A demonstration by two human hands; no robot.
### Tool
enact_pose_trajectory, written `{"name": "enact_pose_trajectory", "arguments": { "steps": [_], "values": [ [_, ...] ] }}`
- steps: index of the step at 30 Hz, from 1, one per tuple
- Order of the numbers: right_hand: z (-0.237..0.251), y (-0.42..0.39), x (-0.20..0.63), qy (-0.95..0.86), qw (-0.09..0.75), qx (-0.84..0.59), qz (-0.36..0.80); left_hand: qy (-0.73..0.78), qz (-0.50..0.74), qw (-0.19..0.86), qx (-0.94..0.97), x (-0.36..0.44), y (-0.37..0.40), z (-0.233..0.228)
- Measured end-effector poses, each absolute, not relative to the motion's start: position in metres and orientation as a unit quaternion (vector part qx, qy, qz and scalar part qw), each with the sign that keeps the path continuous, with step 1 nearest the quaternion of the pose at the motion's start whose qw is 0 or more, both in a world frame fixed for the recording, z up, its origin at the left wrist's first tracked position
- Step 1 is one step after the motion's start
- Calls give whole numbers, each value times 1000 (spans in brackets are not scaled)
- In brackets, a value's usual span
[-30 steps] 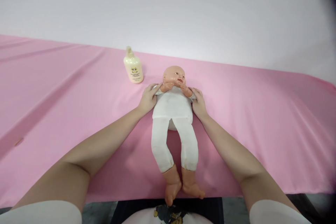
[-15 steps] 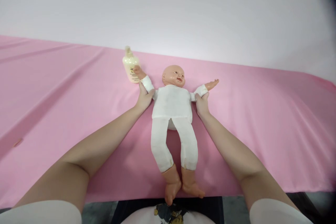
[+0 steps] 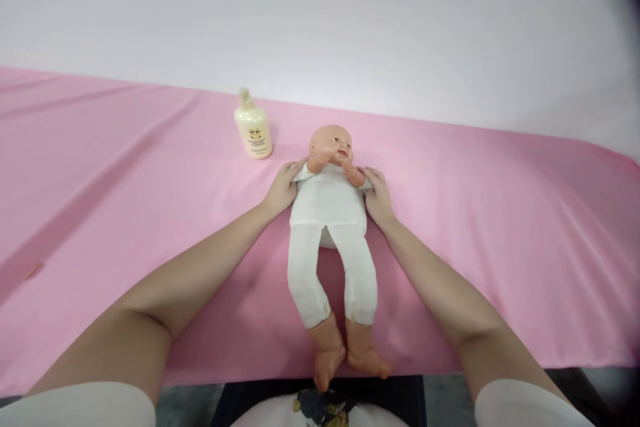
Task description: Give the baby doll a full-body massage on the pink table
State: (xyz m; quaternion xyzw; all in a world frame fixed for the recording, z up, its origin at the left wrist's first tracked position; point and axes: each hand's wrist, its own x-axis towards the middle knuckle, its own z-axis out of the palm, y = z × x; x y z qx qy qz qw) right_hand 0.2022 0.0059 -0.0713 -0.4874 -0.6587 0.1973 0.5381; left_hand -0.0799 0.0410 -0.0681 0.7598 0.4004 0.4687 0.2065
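A baby doll [image 3: 327, 197] in a white top and white trousers lies on its back, head away from me and bare feet at the near table edge. Its two arms are bent inward, with both its hands by its chin. My left hand [image 3: 284, 188] is closed around the doll's arm on the left side, fingers over the sleeve. On the other side my right hand [image 3: 377, 195] grips the opposite arm near the elbow. Parts of my thumbs are hidden behind the doll's arms.
A cream pump bottle [image 3: 253, 127] with a dark printed label stands beyond my left hand, left of the doll's head. Pink cloth [image 3: 200, 147] with folds covers the table. A small reddish-brown item [image 3: 34, 271] lies far left. A white wall [image 3: 320, 27] rises behind.
The doll's arms were spread out to the sides; both have swung inward to its chin, moved by my hands. The bottle's label, partly covered before, now shows fully.
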Motion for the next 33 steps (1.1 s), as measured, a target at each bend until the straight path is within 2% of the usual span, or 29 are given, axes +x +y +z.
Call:
{"name": "enact_pose_trajectory", "arguments": {
  "steps": [5,11,16,22,28,33],
  "values": [
    [-72,8,203,-668,527,-487,197,410,438,178,780,-84,40,-68],
    [-67,4,202,-654,535,-496,200,398,458,200,769,-82,41,-66],
    [-75,8,202,-558,584,-525,268,429,521,274,685,-80,45,-71],
    [-83,15,205,-444,620,-555,332,480,553,287,618,-85,55,-80],
    [-65,2,201,-544,635,-508,209,438,558,280,647,-82,48,-73],
    [-67,1,200,-612,578,-500,204,406,519,239,713,-81,43,-70]
  ]
}}
